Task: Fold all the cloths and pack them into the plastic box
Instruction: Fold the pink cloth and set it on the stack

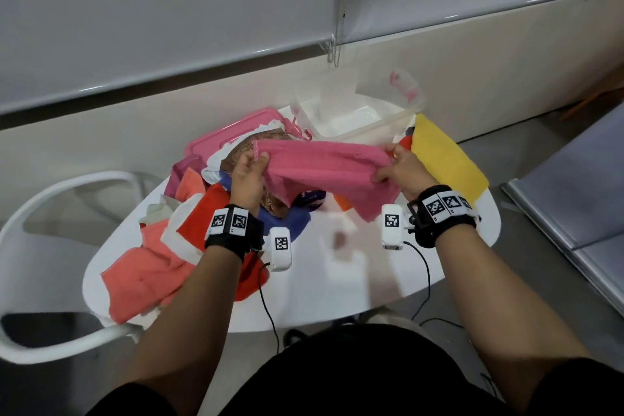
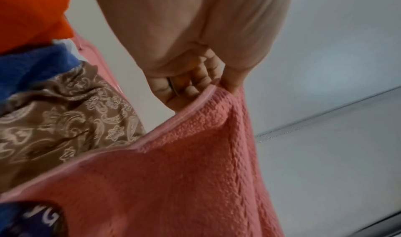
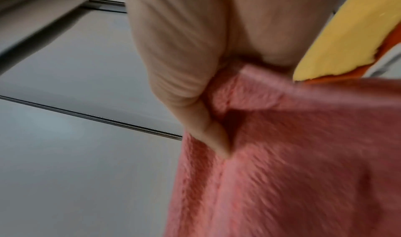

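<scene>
Both hands pinch the pink towel (image 1: pixel 324 172) aloft, left hand (image 1: pixel 248 176) and right hand (image 1: pixel 401 167) at opposite ends, long edge stretched sideways between them, plastic box (image 1: pixel 358 111) just beyond.

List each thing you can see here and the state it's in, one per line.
Pink towel: held up, stretched between both hands.
Left hand: pinches one towel corner.
Right hand: grips the other corner.
Plastic box: open, no cloth seen inside.
Pink lid: off, partly under the cloths.
Yellow cloth: lying flat.
Cloth pile: unfolded, jumbled.
</scene>
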`<state>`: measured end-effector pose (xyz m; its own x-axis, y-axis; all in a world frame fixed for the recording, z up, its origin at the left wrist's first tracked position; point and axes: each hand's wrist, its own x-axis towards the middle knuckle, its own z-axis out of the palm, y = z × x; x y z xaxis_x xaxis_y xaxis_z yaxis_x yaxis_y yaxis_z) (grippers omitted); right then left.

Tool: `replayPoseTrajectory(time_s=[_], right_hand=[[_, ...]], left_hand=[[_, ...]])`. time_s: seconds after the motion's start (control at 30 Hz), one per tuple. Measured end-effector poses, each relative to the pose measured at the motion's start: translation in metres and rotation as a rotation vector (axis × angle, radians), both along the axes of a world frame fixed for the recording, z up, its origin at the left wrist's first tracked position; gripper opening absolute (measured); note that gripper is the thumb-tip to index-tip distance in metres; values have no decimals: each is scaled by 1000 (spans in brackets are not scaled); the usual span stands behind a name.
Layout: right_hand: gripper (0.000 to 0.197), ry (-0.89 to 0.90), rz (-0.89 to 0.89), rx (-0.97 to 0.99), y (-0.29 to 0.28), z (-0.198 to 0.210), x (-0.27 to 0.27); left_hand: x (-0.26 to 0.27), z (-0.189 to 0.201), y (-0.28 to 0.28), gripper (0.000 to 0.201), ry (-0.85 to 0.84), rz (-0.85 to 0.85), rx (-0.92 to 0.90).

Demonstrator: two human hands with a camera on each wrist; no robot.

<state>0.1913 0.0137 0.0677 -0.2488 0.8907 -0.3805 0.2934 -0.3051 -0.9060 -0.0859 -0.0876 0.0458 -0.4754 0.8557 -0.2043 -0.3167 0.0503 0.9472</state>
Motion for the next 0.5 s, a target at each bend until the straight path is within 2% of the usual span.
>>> replayPoseTrajectory(time_s=[0.1,0.17,0.23,0.3,0.4,0.47,0.5], right_hand=[[43,-422,324,-81,-16,-17,12],[24,-527,418,-162,-32,-39,19],[16,-547,429,-295,-51,-73,33],[18,-571,513,-446,-74,-98,48],[25,-616,661,-496,-86,-124,74],[47,-453,539,-575,-72,-129,91],[51,-353,444,-598,-60,-132,97]], left_hand=[[10,-39,-24,4,-10,-166,-175],[18,-73,-48,8,-1,-360,-417],[27,-103,-79,8,-12,-461,-736],[39,-124,-108,11,-123,-454,-924],[54,-124,-121,19,-156,-417,-958],[57,-115,-108,16,-121,-346,-912],[57,-108,-98,14,-100,-288,-870]])
